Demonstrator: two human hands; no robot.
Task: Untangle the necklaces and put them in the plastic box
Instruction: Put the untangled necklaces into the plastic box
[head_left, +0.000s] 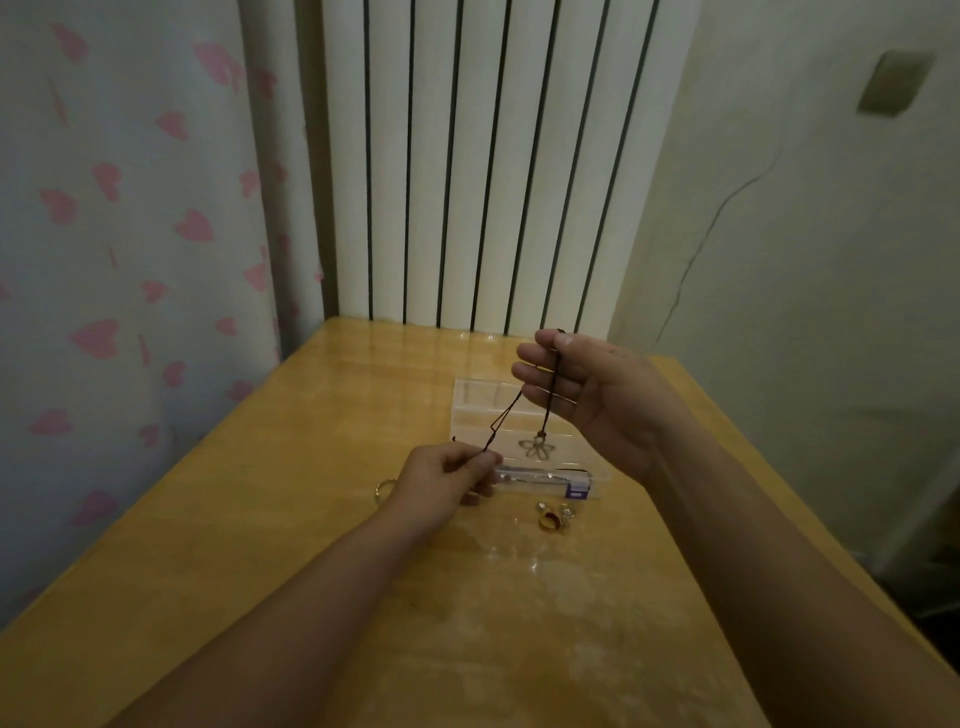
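Note:
A dark cord necklace (551, 395) with a silver flower pendant (535, 449) hangs above the clear plastic box (483, 400) on the wooden table. My right hand (587, 395) is raised over the box and pinches the cord's upper part between thumb and forefinger, the other fingers stretched out. My left hand (452, 478), lower and to the left of the box, pinches the cord's other end. The cord runs taut between both hands, with a small kink midway. Another necklace (540, 475) lies in the box's near compartment.
Two rings (553, 514) lie on the table (260, 519) just in front of the box, and a gold ring (383, 488) peeks out behind my left hand. A white radiator (493, 156) stands behind the table, a curtain with pink hearts (130, 234) at the left.

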